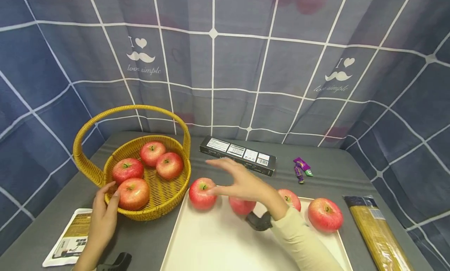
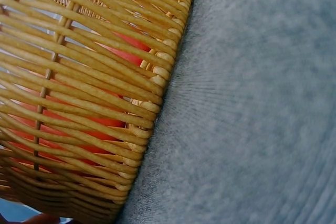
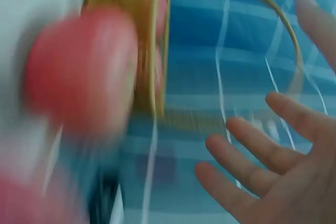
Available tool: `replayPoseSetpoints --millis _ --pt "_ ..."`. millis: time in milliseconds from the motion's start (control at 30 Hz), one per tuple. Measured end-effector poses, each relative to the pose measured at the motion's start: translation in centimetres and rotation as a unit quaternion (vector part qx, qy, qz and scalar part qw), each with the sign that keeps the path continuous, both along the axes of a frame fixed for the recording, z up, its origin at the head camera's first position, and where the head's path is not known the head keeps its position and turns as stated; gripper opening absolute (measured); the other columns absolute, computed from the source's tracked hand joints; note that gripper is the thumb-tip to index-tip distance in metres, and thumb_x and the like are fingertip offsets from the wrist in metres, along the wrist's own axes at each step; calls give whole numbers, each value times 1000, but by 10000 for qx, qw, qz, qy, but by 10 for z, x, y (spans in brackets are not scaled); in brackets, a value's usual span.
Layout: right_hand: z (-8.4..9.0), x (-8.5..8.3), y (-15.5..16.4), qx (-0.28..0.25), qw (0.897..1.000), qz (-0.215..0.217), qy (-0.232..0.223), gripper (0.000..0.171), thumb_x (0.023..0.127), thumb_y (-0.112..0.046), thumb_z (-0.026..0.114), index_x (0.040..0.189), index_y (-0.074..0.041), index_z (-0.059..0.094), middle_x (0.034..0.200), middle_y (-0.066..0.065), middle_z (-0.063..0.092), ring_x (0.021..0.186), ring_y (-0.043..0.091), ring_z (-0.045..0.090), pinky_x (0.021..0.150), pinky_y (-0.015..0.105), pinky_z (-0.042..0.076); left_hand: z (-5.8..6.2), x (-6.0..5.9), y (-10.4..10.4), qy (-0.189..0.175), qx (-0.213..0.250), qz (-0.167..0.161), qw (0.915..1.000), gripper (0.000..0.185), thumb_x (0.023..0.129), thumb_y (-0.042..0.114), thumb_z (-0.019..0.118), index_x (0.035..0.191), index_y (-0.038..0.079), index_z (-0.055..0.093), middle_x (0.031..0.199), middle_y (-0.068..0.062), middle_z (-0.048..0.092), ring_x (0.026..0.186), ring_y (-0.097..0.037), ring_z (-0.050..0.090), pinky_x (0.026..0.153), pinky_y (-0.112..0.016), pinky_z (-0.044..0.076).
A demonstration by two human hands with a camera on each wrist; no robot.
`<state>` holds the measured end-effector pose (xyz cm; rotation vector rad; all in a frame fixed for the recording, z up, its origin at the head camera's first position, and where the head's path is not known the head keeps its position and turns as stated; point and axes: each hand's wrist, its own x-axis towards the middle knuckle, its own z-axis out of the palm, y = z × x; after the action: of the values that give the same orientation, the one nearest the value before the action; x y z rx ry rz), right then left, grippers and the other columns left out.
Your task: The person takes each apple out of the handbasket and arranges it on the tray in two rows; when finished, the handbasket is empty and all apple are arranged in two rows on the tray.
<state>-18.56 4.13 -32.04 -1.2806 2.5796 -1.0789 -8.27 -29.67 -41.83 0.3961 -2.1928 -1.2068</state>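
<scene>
The backdrop cloth (image 1: 225,67) carries 2 identical prints, each "I", a heart, a moustache and "love simple": one up-left of the right hand (image 1: 242,183), one up-right. The black box's (image 1: 238,155) white labels, just beyond the fingers, are too small to read.

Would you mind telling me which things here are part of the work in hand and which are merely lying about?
In hand: apples on the white tray, nearest one; wicker basket holding four apples; left hand on its rim; right hand, open.

Lying about: black box, purple sweet, spaghetti packet, printed pouch.
</scene>
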Motion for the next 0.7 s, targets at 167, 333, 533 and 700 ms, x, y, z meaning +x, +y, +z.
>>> replayPoseSetpoints --millis 167,333,533,700 --pt "-5 8 -88 555 9966 508 350 67 78 -56 60 135 -26 40 133 -9 45 123 7 42 99 26 37 0 -1 2 -172 60 -71 9998 38 95 18 41 130 5 42 121 -9 40 115 1 31 100 -24 21" --pt "-21 8 -158 1085 9915 391 601 64 82 -54 56 136 -24 38 133 -9 46 123 5 40 98 21 37 5 0 0 -310 120 -208 9992 40 96 21 39 133 6 38 128 -19 38 122 -30 30 103 -44 20" --pt "-38 8 -206 1199 9915 488 158 72 78 -54 61 139 -25 34 134 -6 45 124 6 39 98 19 36 9 1 -1 -414 127 -255 9987 42 96 22 38 134 5 36 129 -22 36 121 -36 29 98 -54 20" --pt "-47 7 -212 1016 9931 530 237 61 77 -48 65 132 -27 47 120 -14 57 116 4 44 92 14 35 7 2 -1 -435 133 -259 9986 42 96 22 38 134 4 35 130 -23 36 123 -38 28 100 -55 19"
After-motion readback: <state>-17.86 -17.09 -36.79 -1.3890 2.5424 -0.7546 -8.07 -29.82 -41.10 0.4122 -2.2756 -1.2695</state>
